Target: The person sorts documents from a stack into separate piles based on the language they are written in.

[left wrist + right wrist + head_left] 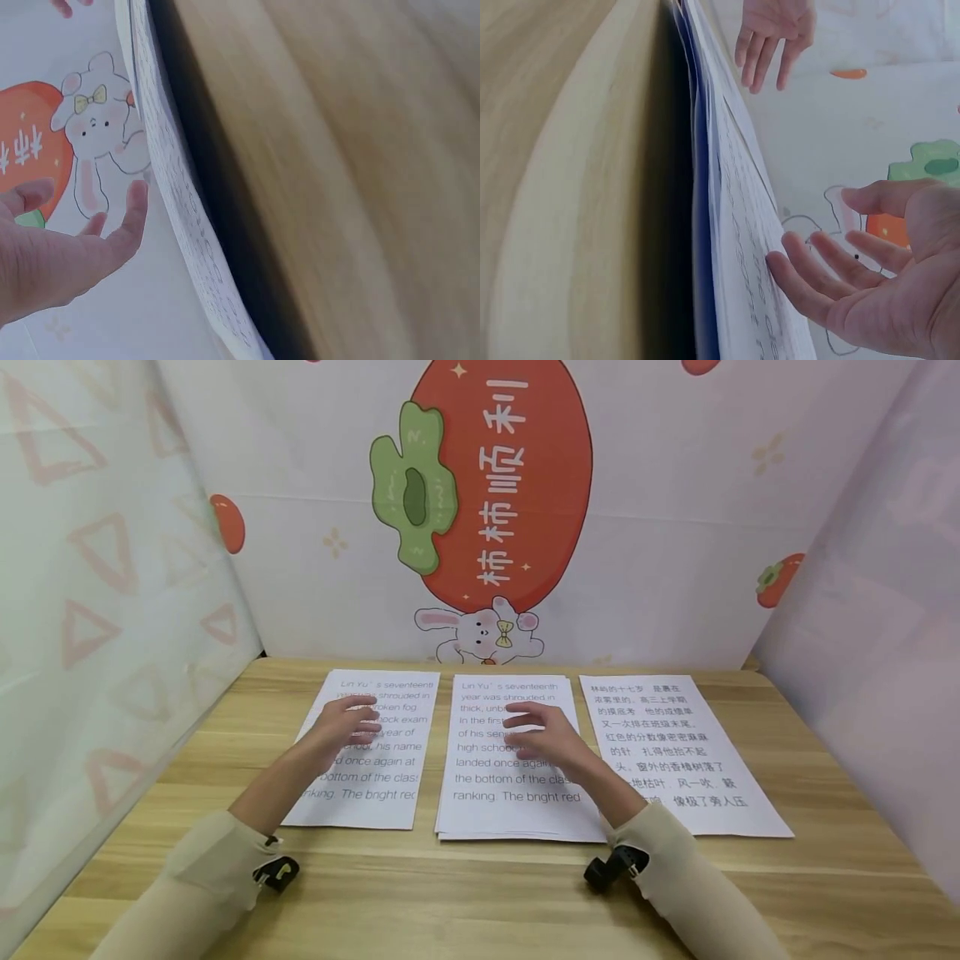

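Observation:
Three stacks of printed paper lie side by side on a wooden table. Over the left stack (375,785), printed in English, hovers my left hand (343,727), its fingers loosely bent and holding nothing. My right hand (551,739) is above the middle stack (495,777), also in English, with its fingers relaxed and apart. The right stack (652,710) carries Chinese text and is partly covered by my right forearm. In the right wrist view, the right hand (885,277) shows a gap between thumb and fingers. The left wrist view shows the left hand (75,247) likewise holding nothing.
The wooden table (450,902) runs in front of the stacks. Behind it hangs a white cloth (315,593) printed with a large persimmon and a rabbit. Pale cloth walls (90,610) stand on both sides. Each wrist wears a black device (277,872).

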Tool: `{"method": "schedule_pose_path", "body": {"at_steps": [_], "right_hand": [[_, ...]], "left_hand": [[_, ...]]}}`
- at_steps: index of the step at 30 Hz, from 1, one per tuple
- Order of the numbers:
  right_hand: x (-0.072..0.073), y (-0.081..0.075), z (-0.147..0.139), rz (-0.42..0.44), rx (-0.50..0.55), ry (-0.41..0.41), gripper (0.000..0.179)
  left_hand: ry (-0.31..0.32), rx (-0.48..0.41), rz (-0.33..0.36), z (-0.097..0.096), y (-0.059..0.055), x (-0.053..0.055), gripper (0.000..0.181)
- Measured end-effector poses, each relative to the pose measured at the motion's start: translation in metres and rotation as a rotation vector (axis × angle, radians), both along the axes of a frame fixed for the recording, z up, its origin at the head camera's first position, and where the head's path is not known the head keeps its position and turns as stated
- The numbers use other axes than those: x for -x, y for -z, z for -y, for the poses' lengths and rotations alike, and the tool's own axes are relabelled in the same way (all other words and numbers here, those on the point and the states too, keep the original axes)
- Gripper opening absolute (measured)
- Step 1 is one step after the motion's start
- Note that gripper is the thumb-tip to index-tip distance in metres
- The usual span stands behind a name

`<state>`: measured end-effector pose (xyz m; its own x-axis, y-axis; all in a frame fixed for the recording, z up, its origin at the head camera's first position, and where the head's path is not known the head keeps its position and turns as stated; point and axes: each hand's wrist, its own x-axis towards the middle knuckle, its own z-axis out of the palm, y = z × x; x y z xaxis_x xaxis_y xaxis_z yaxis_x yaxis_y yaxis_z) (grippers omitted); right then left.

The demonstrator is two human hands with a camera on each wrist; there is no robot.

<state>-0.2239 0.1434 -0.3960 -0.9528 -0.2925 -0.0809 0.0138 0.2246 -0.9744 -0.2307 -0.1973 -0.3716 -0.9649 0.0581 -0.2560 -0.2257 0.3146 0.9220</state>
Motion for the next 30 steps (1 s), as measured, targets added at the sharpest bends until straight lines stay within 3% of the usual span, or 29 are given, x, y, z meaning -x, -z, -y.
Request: {"method": "schedule_pose_path", "body": {"at_steps": [12,23,30], "right_hand": [[-0.003,-0.002,-0.034,-0.025,-0.013,0.079,0.06],[-0.005,-0.007,-0.063,-0.028,-0.089,0.244,0.057],[-0.006,-0.01,-0.077,-0.001,-0.144,0.321,0.055]], "left_hand": [[0.079,-0.064,0.041,-0.032,0.007,0.007,0.052],[0.128,-0.167,0.07,-0.047,0.009,0.008,0.053],[0.141,-0.188,0.134,-0.054,0.01,0.009,0.053]]}}
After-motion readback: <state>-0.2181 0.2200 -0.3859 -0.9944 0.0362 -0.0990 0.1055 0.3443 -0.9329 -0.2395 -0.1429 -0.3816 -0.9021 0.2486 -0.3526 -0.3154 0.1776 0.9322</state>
